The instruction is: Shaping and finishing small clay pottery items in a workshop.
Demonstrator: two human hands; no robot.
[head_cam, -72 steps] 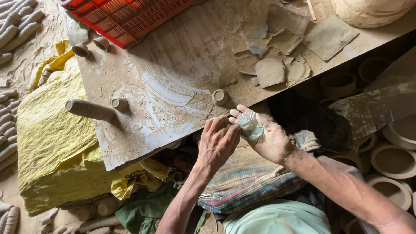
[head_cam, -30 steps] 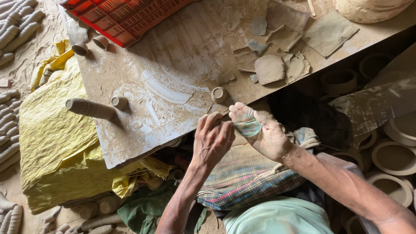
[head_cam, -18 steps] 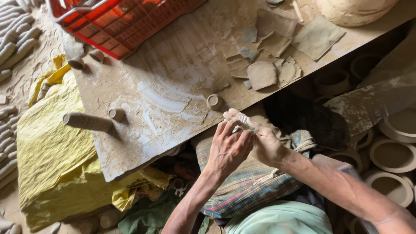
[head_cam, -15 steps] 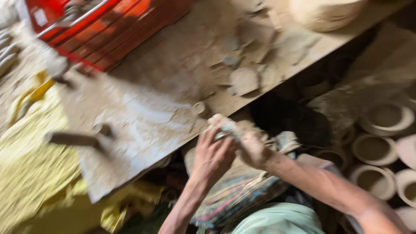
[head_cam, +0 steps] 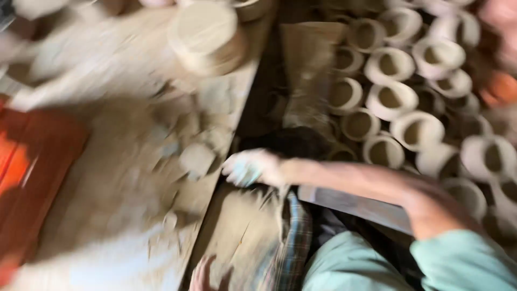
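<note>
Reaching across the lap, the right hand point(head_cam: 252, 168) clutches a pale clay lump point(head_cam: 243, 172); left hand point(head_cam: 207, 274) too blurred to tell

No packages, labels, signs or screens visible. View heavily blurred by motion; nothing printed or boxed can be made out.
</note>
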